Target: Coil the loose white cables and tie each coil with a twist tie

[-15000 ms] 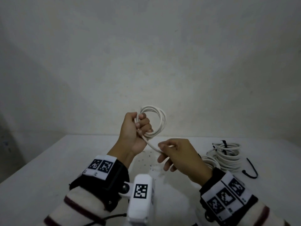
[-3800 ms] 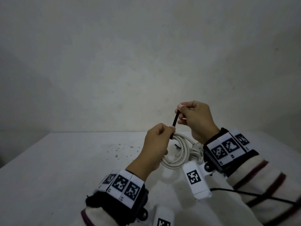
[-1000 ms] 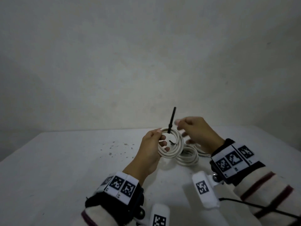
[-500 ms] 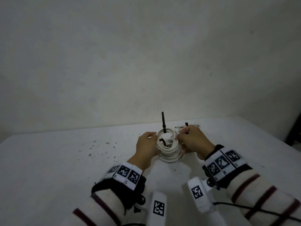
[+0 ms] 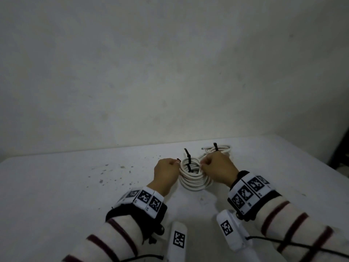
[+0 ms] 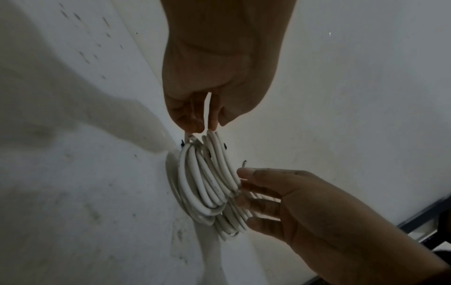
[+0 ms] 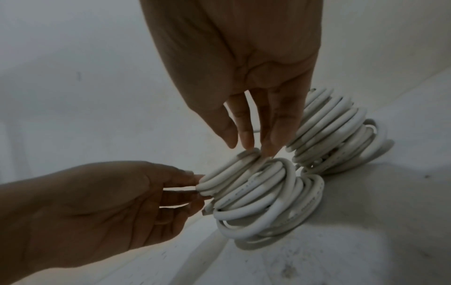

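A white cable coil point(image 5: 192, 184) lies on the white table point(image 5: 75, 186), stacked on other coiled cable. A black twist tie point(image 5: 187, 153) is wrapped round its far side, one end sticking up. My left hand point(image 5: 176, 163) touches the coil's left side with straight fingertips point(image 7: 195, 177). From the right, my right hand point(image 5: 203, 165) rests straight fingertips point(image 7: 249, 142) on the top turns point(image 7: 231, 171). In the left wrist view the coil point(image 6: 207, 183) sits between my left hand point(image 6: 202, 125) and my right hand point(image 6: 240, 187).
Another tied white coil point(image 5: 221, 149) with a black tie point(image 5: 215, 146) lies just behind my right hand; in the right wrist view it is a stack point(image 7: 336, 135). Dark specks point(image 5: 113, 173) mark the table on the left. A wall point(image 5: 170, 72) stands close behind.
The tied coil has come down from the air onto the stacked cable on the table. My left hand no longer grips it, and both hands now only touch its sides.
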